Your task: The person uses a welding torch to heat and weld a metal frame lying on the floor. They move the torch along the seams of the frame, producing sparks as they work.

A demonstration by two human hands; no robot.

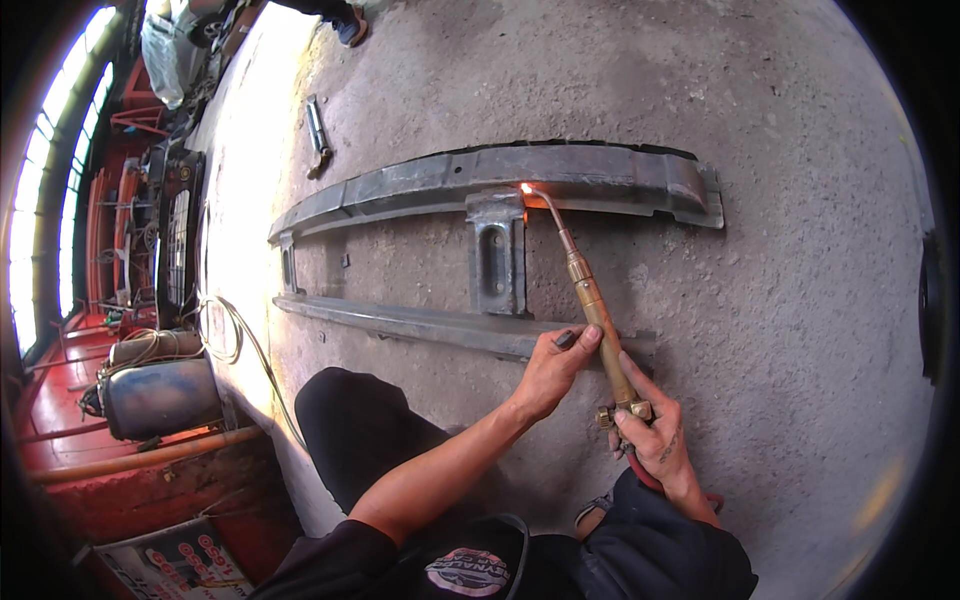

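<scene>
My right hand (655,430) grips the brass valve end of a gas torch (592,305), with a red hose running off behind the wrist. My left hand (552,365) steadies the torch's brass tube with thumb and fingers. The thin curved nozzle ends in a small orange flame (526,188) touching the joint where an upright slotted bracket (497,255) meets the long curved upper bar of a grey metal frame (600,170). The frame's lower bar (400,322) lies flat on the concrete floor, just beyond my left hand.
A hammer (318,135) lies on the floor beyond the frame. At the left stand a gas cylinder (160,395), hoses (225,335), a car grille (178,245) and red metal racks. Someone's shoe (350,28) shows at the top. My dark-trousered knees fill the bottom.
</scene>
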